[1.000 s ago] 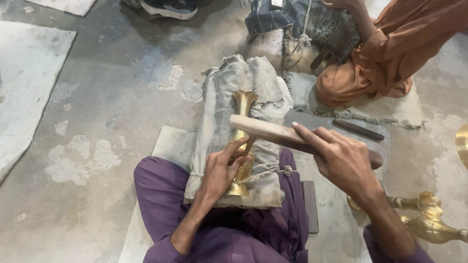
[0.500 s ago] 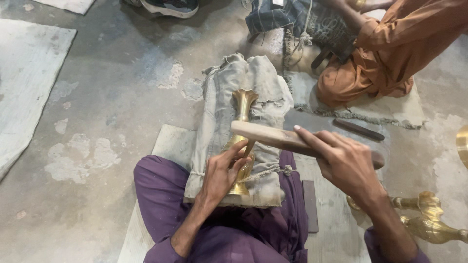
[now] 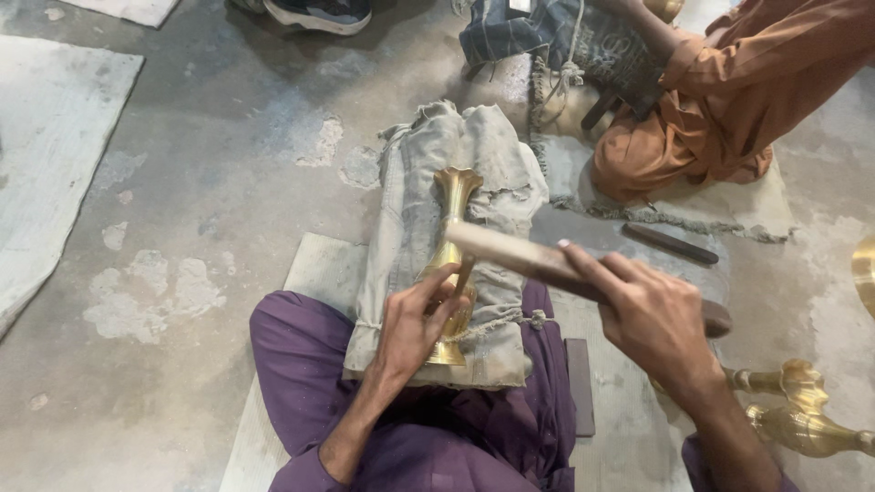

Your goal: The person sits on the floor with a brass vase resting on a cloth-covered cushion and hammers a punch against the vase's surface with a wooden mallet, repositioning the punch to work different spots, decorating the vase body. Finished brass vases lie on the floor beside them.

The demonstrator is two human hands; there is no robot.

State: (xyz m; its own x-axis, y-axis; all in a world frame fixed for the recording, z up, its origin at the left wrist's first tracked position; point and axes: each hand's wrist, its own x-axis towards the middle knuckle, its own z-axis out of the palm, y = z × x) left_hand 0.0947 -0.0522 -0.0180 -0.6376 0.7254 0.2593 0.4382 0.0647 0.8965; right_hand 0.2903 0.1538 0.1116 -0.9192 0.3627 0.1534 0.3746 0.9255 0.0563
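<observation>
On the person's lap, across purple-trousered legs, lies a grey padded cloth bundle (image 3: 437, 246), tied with cord near its lower end. Item one: a brass vase (image 3: 450, 264), lying lengthwise on top of the bundle, flared mouth pointing away from the person, foot toward the body. Item two: the left hand (image 3: 410, 328), its grip closed around the lower body of the vase, fingers wrapped over the metal just above the foot. Item three: the right hand (image 3: 652, 314), its grip clenched on the handle of a wooden mallet (image 3: 519, 258); the mallet's pale head end sits over the vase's middle, touching or just above it, which cannot be told because of blur. Item four: a flat pale board (image 3: 319, 273) under the person on the concrete floor (image 3: 200, 164). Item five: a dark flat bar (image 3: 670, 243) on the floor to the right of the bundle, well apart from the hands. Item six: ornate brass pieces (image 3: 793, 410) at lower right, near the right forearm. Item seven: a second person in orange clothing (image 3: 729, 100), seated at upper right beside a dark cloth bag (image 3: 556, 41). Item eight: a dark shoe (image 3: 314, 14) at the top edge.
</observation>
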